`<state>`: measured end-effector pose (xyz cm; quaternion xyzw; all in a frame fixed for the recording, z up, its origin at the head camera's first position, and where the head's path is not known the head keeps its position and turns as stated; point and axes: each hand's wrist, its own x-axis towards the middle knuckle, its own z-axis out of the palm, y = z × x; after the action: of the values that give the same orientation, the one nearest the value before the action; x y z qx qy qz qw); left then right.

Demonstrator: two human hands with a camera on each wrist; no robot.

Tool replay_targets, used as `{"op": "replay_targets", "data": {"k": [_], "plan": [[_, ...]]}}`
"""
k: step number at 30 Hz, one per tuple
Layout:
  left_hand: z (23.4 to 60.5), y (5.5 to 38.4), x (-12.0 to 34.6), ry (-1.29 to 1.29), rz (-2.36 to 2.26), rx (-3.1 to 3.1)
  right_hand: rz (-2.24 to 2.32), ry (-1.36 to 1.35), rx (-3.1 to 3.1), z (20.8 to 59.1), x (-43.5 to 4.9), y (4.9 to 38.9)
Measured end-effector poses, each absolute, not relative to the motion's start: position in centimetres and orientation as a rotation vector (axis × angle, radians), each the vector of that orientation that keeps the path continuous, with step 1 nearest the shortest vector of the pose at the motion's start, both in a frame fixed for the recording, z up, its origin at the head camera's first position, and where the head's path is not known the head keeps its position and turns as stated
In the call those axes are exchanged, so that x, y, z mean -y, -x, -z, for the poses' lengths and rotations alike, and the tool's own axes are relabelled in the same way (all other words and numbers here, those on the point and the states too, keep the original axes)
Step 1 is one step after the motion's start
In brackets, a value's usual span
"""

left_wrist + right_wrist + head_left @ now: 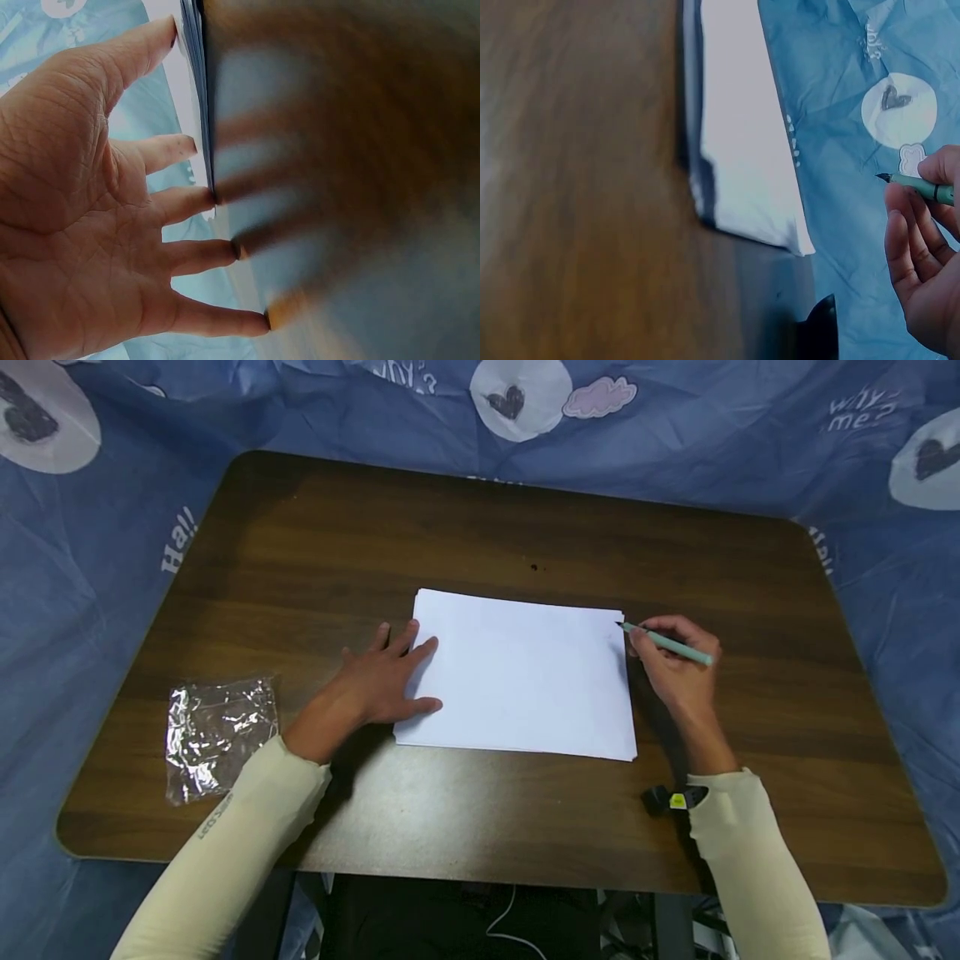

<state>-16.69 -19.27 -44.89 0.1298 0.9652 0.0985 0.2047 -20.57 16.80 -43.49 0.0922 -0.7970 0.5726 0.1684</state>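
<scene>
A stack of white paper lies on the brown table, its sheets slightly uneven at the edges. My left hand is spread at the paper's left side, thumb and index finger resting on the top sheet. In the left wrist view the fingers of the left hand are straight and apart, fingertips along the stack's edge and the table. My right hand pinches a light green pen beside the upper right corner of the paper. The pen's dark tip points left, over that corner in the head view.
A crinkled clear plastic sleeve lies on the table left of the paper, near my left forearm. Small dark specks dot the tabletop behind the paper. Blue printed cloth surrounds the table. A black device sits at my right wrist.
</scene>
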Motion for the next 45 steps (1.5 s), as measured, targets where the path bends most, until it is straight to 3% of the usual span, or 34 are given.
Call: {"op": "replay_targets", "data": {"k": [45], "plan": [[45.0,16.6,19.4,-0.359,-0.283,-2.697,-1.558,-0.425,2.413,43.1,-11.6,19.6]]}}
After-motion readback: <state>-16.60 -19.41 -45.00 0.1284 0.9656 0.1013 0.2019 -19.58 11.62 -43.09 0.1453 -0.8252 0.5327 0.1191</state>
